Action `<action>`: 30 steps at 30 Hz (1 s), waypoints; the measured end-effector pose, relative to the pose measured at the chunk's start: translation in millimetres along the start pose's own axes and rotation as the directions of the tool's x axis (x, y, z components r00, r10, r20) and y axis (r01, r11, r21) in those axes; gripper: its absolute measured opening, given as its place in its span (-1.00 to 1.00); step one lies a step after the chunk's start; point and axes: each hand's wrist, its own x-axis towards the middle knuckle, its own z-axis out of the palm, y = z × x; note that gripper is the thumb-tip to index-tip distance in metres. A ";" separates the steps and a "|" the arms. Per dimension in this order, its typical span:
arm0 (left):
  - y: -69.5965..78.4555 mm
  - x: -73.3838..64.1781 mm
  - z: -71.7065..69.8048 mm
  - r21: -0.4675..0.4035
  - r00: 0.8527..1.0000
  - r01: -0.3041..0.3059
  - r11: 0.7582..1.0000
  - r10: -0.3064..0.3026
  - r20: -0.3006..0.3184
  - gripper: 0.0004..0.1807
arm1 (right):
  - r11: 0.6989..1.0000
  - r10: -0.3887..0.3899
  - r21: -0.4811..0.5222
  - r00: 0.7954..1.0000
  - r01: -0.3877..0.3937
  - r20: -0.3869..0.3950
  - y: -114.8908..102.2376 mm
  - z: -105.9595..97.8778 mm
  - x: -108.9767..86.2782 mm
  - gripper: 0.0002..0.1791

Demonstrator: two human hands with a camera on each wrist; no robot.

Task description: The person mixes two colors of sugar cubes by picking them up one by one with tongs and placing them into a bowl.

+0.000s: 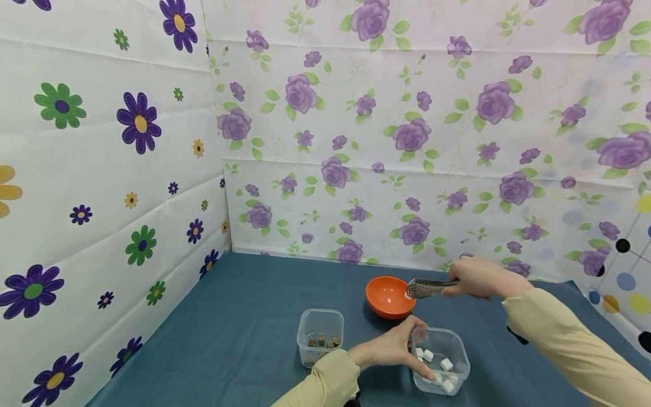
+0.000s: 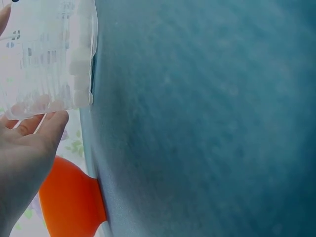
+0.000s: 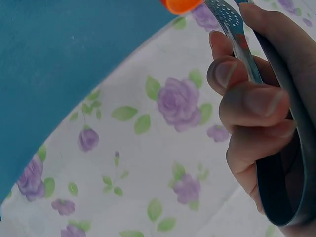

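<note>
My right hand [image 1: 480, 277] grips metal tongs [image 1: 426, 288] with perforated tips; the right wrist view shows the fingers curled round the arms of the tongs [image 3: 279, 197]. A small white piece [image 1: 408, 295] shows at the tips, over the right rim of an orange bowl [image 1: 389, 311]. My left hand [image 1: 389, 347] holds a clear plastic container [image 1: 464, 370] by its left side, thumb at the front and fingers at the back. Several white cubes [image 1: 446, 364] lie inside it. In the left wrist view, the fingers touch the container's wall [image 2: 44, 89].
Left of my left forearm stands a second clear container [image 1: 321, 316] with several small brown cubes [image 1: 321, 341]. A blue-green cloth [image 1: 244, 316] covers the table. Flower-patterned sheets [image 1: 325, 141] hang behind and to the left.
</note>
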 end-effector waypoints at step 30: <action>-0.5 1.0 -1.6 0.006 1.000 -0.002 1.000 0.002 0.022 -0.37 | 0.994 0.088 0.066 0.996 -0.088 0.009 6.5 6.0 0.7 -0.64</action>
